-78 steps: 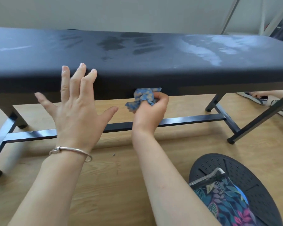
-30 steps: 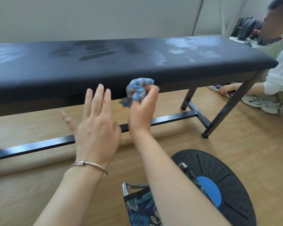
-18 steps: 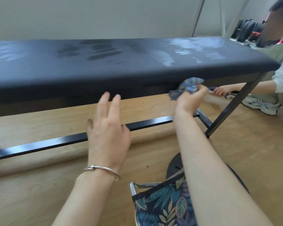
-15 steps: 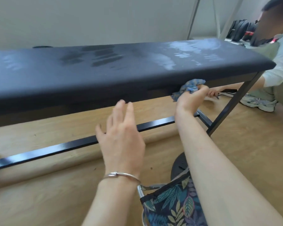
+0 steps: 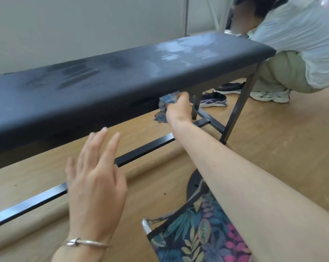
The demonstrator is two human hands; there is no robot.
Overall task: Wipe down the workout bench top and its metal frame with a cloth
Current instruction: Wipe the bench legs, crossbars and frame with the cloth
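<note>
Wiping under the bench's front edge.
R hand [image 5: 178,108] fingers clamp cloth [image 5: 166,103] vs bench [image 5: 122,72] underside for scrubbing pressure; L hand [image 5: 95,184] fingers apart, free, just below edge.

The padded black bench top [image 5: 122,78] carries pale grey streaks and darker smears. The glossy black metal frame bar [image 5: 144,149] crosses the light brown wooden floor [image 5: 273,148]. The crumpled blue mottled cloth [image 5: 167,100] has grey flecks. The dark leaf-print fabric [image 5: 197,239] shows teal, green and pink.

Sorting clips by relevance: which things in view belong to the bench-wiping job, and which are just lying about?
Job: cloth, bench top, frame, right hand.
Lying about: shoe, disc.
</note>
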